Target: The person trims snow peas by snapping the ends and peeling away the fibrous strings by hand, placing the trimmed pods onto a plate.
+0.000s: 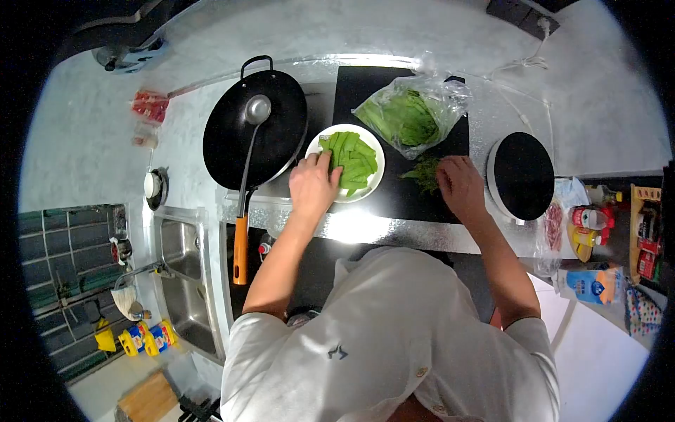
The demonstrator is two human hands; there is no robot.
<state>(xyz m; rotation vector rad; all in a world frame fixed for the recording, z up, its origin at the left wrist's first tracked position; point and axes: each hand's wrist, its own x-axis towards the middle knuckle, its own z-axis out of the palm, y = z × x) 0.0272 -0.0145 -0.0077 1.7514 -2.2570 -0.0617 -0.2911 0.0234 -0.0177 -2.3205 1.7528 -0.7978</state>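
Observation:
On the counter, a white plate (380, 169) carries cut flat green leaf pieces (349, 158). My left hand (313, 184) lies over the plate's left rim, its fingertips touching the leaves and its thumb apart from the fingers. My right hand (461, 186) is at a small bunch of feathery green herbs (424, 174) on the black board or panel; its fingers are drawn together at the bunch's right end. Behind these lies a clear plastic bag (404, 116) with leafy greens inside.
Left of the plate stands a black wok (228, 133) with a ladle (240, 243) in it, its orange handle jutting over the front edge. A round black-topped object (522, 176) sits at right, beside bottles and packets (589, 224). A double sink (184, 281) is far left.

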